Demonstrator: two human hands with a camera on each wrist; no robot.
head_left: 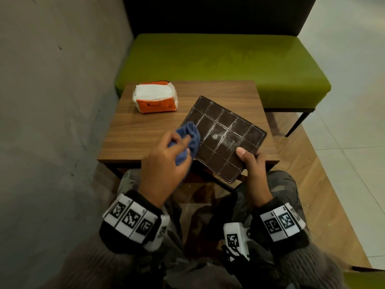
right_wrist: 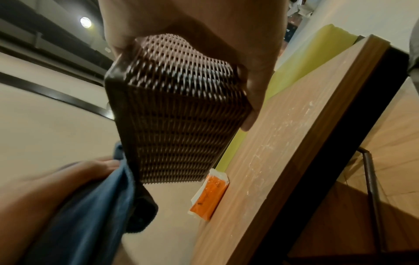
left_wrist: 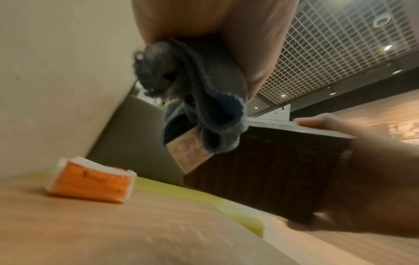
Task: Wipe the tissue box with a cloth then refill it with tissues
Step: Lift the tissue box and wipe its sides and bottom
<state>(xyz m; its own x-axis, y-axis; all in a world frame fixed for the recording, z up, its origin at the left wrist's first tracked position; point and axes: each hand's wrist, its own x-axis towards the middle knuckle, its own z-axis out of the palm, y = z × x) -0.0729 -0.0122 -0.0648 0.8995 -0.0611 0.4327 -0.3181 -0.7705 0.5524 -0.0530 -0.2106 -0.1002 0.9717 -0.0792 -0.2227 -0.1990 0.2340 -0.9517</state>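
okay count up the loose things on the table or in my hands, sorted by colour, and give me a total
Brown: 1, the woven tissue box, held by the right hand
Blue: 1, the cloth, gripped by the left hand
Orange and white: 1, the tissue pack on the table
Total: 3

The left hand (head_left: 166, 157) is curled around a bunched cloth (head_left: 188, 140). The right hand (head_left: 253, 165) grips the tissue box (head_left: 224, 136), thumb on top.

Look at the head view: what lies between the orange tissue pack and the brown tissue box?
Only bare wooden table top lies between the tissue pack and the tissue box; the head view shows it.
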